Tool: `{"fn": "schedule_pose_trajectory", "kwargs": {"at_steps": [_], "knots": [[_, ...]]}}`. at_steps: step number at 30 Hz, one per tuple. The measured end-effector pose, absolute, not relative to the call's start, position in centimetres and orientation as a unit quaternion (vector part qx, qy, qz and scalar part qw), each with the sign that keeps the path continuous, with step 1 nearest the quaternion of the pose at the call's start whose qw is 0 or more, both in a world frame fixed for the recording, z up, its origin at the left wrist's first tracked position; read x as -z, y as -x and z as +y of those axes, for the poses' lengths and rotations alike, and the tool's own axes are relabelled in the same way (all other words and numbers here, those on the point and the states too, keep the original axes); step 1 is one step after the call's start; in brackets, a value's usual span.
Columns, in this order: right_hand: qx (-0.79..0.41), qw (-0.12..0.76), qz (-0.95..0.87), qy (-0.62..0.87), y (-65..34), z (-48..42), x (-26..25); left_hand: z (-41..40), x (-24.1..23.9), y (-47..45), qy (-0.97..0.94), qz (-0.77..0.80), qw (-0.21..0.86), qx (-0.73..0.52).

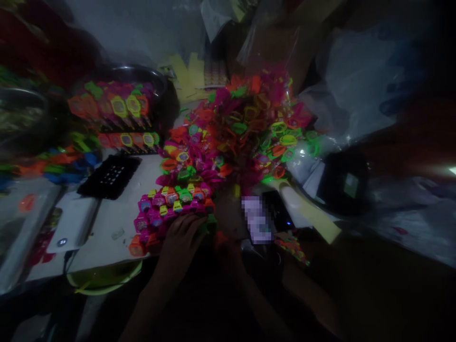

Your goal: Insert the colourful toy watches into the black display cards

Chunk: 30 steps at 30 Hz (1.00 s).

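Brightly coloured toy watches (156, 204) stand in tight rows at the table's front edge, mostly pink with yellow, green and orange. My left hand (185, 230) reaches over the right end of these rows, its fingers bent around a green toy watch (211, 222). Close by on the right, my right hand (230, 254) is low and in deep shadow. Its fingers look closed on an orange toy watch (221, 237), partly hidden by the dark. Behind both hands rises a large loose heap of toy watches (238, 126) in pink, orange and green.
More watches stand in rows on a black rack (124, 128) at the back left, near a metal bowl (142, 71). A black tray (112, 175) and a white power bank (73, 221) lie left. A phone (256, 221) sits right. A yellow-green basin (107, 278) is below the table edge.
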State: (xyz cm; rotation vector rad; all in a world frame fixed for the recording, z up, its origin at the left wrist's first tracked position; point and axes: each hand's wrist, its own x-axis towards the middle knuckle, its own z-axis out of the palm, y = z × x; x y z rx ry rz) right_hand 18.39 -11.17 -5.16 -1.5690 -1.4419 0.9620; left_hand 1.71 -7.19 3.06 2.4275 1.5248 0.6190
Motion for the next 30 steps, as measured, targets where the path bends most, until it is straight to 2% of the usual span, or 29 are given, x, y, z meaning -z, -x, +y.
{"fn": "schedule_pose_trajectory", "kwargs": {"at_steps": [20, 25, 28, 30], "knots": [[-0.391, 0.399, -0.532, 0.636, -18.9, -13.0, 7.4, -7.1, -3.3, -1.8, -0.82, 0.519, 0.115, -0.214], [-0.385, 0.433, -0.497, 0.646, -20.2, -10.9, 6.3, -7.4, -4.4, -0.6, -0.803, 0.518, 0.063, -0.289], [-0.389, 0.437, -0.479, 0.654, -21.1, -9.2, 5.3, -7.2, -4.7, 2.2, -0.745, 0.581, 0.046, -0.324], [-0.371, 0.446, -0.473, 0.663, -21.3, -8.4, 4.6, -7.1, -4.6, 4.6, -0.654, 0.673, 0.095, -0.333]]}}
